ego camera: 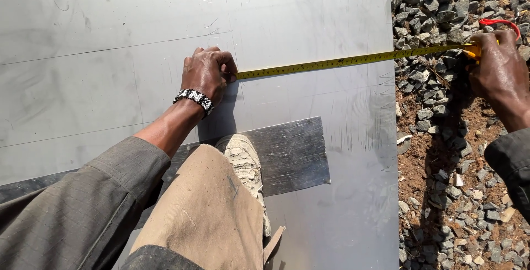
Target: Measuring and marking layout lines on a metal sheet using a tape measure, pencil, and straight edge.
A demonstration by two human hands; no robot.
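Observation:
A large grey metal sheet [110, 27] lies flat and fills most of the view. A yellow measuring tape [342, 60] stretches across it from left to right. My left hand [207, 74], with a black-and-white beaded bracelet at the wrist, pins the tape's end to the sheet. My right hand [497, 71] holds the tape's case beyond the sheet's right edge, above the gravel; a red loop [499, 23] sticks out behind it. My foot in a dusty shoe [245, 162] stands on a darker metal strip [292, 154] lying on the sheet.
Grey gravel and reddish soil [452, 165] lie to the right of the sheet's edge. Faint scribed lines and scratches cross the sheet. My knee in tan trousers [204, 215] fills the lower middle.

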